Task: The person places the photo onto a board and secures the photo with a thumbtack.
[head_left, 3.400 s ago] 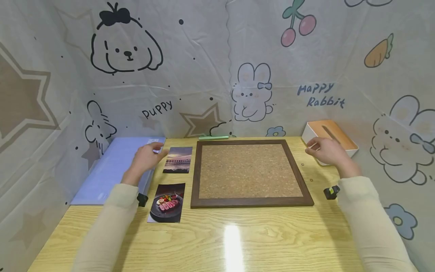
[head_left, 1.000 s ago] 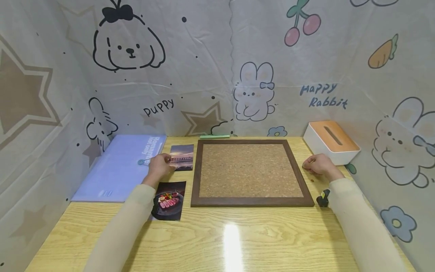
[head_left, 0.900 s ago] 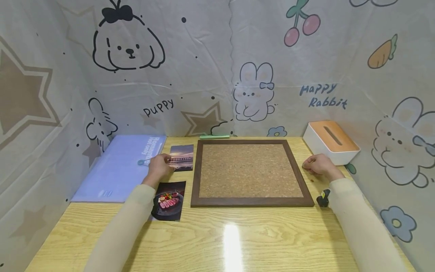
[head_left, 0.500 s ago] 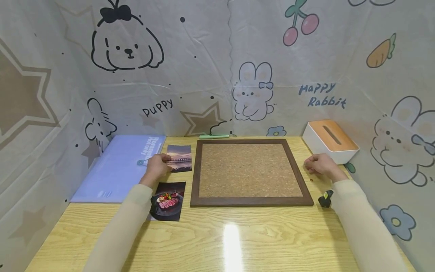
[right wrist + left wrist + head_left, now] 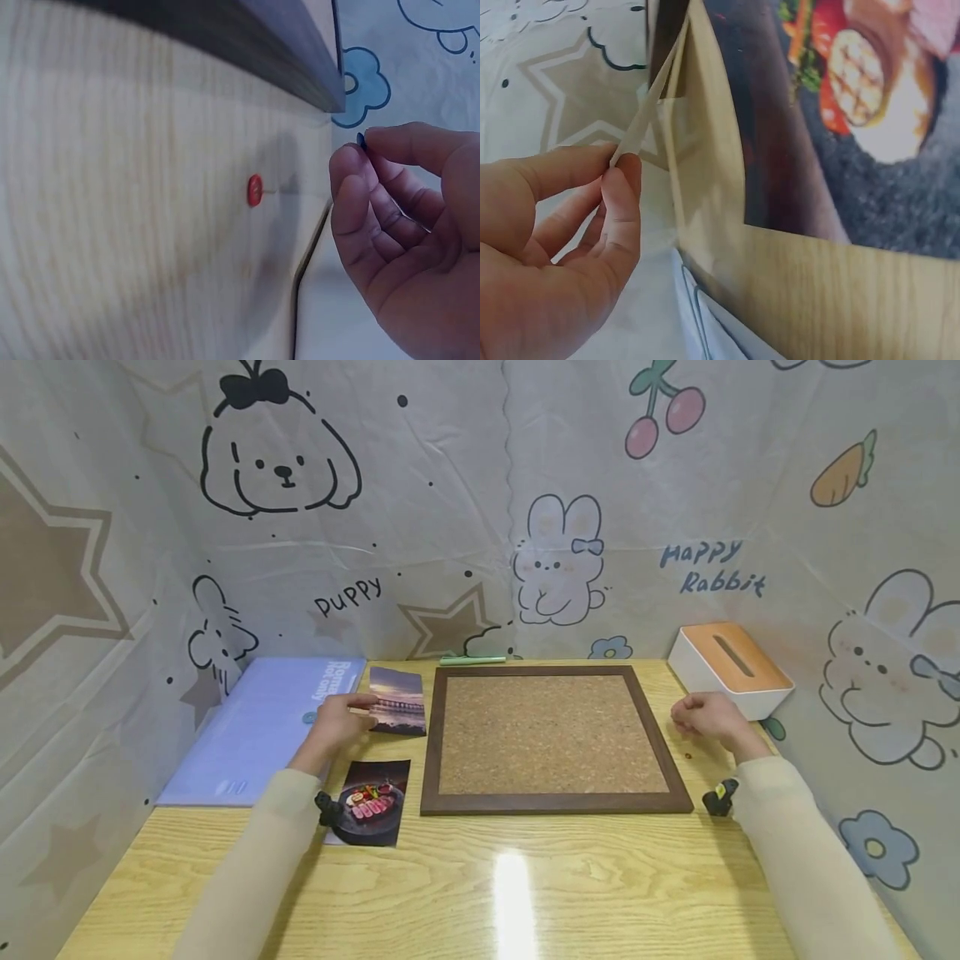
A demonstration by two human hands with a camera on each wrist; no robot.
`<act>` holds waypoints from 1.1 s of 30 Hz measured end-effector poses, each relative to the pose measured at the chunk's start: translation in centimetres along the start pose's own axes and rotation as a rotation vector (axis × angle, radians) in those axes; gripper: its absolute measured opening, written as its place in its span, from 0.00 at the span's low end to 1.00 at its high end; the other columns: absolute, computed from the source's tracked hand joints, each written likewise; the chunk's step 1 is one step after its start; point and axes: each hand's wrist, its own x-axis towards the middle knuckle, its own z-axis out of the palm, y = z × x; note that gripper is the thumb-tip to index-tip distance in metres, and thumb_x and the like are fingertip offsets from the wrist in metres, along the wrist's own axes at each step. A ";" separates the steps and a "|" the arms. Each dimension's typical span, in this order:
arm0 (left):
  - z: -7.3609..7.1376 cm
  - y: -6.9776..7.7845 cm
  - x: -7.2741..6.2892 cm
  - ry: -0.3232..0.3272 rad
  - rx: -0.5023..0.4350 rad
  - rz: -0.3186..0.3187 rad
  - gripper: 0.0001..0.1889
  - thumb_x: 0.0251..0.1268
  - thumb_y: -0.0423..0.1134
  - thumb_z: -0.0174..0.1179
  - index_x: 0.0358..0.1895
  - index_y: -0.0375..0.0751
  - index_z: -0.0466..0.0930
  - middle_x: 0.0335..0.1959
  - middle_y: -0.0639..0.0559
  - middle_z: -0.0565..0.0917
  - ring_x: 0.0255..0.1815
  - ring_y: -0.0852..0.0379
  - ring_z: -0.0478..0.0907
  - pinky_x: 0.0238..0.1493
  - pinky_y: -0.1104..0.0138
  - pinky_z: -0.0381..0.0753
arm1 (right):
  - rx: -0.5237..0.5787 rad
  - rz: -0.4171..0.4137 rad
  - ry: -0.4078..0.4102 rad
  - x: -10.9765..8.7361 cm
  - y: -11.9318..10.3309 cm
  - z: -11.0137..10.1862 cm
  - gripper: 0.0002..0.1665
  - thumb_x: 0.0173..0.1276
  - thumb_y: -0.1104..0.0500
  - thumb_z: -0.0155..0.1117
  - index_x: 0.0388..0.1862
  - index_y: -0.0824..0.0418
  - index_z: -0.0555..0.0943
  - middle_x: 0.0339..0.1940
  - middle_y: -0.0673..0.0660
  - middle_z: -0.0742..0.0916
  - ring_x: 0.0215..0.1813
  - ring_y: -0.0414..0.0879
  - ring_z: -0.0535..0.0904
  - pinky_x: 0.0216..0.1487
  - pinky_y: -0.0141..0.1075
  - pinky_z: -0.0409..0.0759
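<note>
My left hand (image 5: pixel 335 731) pinches the left edge of a seaside sunset photo (image 5: pixel 399 702) between thumb and fingers. In the left wrist view the photo (image 5: pixel 641 124) appears nearly edge-on and tilts up from the table. My right hand (image 5: pixel 412 217) holds a small dark blue thumbtack (image 5: pixel 361 141) at its fingertips, just right of the framed corkboard (image 5: pixel 555 735). Below it on the table lies a red thumbtack (image 5: pixel 255 190), its pin pointing sideways. A second photo, of sliced meat on a dark plate (image 5: pixel 371 806), lies flat beside my left wrist.
A lilac folder (image 5: pixel 247 735) lies at the left. Behind the corkboard a green pen (image 5: pixel 472 661) rests along the back edge. At the back right stands a white tissue box (image 5: pixel 731 668) with an orange lid, close to my right hand. A printed curtain (image 5: pixel 442 527) encloses the table.
My left hand first came down to the sunset photo and has now lifted it slightly off the table. The right hand went down beside the corkboard's right edge, then rose a little.
</note>
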 end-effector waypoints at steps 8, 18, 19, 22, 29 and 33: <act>-0.6 0.6 -0.4 -0.022 -0.128 0.039 0.25 0.71 0.33 0.59 0.70 0.40 0.72 0.71 0.36 0.72 0.71 0.36 0.69 0.66 0.46 0.75 | 0.016 -0.022 0.000 0.0 -1.4 0.0 0.16 0.76 0.58 0.55 0.50 0.72 0.76 0.38 0.60 0.86 0.39 0.47 0.82 0.40 0.38 0.84; 0.0 2.1 -0.6 -0.064 -0.228 0.028 0.25 0.69 0.36 0.63 0.68 0.43 0.74 0.74 0.42 0.69 0.76 0.39 0.63 0.74 0.44 0.64 | -0.010 -0.057 0.012 -0.3 -3.8 0.3 0.16 0.77 0.57 0.52 0.50 0.70 0.77 0.43 0.63 0.84 0.39 0.45 0.82 0.44 0.42 0.85; 0.1 2.3 -0.7 -0.066 -0.229 0.033 0.25 0.68 0.36 0.64 0.68 0.42 0.74 0.74 0.42 0.70 0.76 0.39 0.62 0.74 0.44 0.64 | -0.011 -0.060 0.010 -0.3 -4.0 0.3 0.17 0.77 0.56 0.52 0.50 0.70 0.77 0.44 0.65 0.84 0.40 0.46 0.82 0.44 0.42 0.85; 0.5 2.8 -0.9 -0.070 -0.221 0.048 0.25 0.68 0.35 0.64 0.68 0.41 0.75 0.73 0.41 0.70 0.75 0.40 0.64 0.75 0.46 0.64 | -0.012 -0.074 0.006 -0.2 -4.8 0.5 0.17 0.78 0.55 0.52 0.50 0.70 0.77 0.47 0.68 0.84 0.43 0.50 0.83 0.44 0.41 0.85; 2.1 3.8 -1.5 -0.102 -0.257 0.075 0.24 0.68 0.33 0.62 0.68 0.39 0.75 0.71 0.39 0.72 0.71 0.40 0.70 0.71 0.47 0.69 | 0.017 -0.118 -0.012 -0.2 -6.6 1.1 0.13 0.74 0.60 0.56 0.45 0.70 0.79 0.42 0.67 0.88 0.43 0.54 0.85 0.46 0.45 0.86; 3.2 4.3 -1.6 -0.111 -0.262 0.071 0.24 0.67 0.33 0.63 0.66 0.40 0.76 0.70 0.40 0.74 0.70 0.41 0.71 0.71 0.47 0.69 | 0.016 -0.138 -0.021 -0.1 -7.3 1.4 0.13 0.74 0.60 0.56 0.47 0.70 0.80 0.37 0.63 0.87 0.39 0.51 0.83 0.42 0.41 0.84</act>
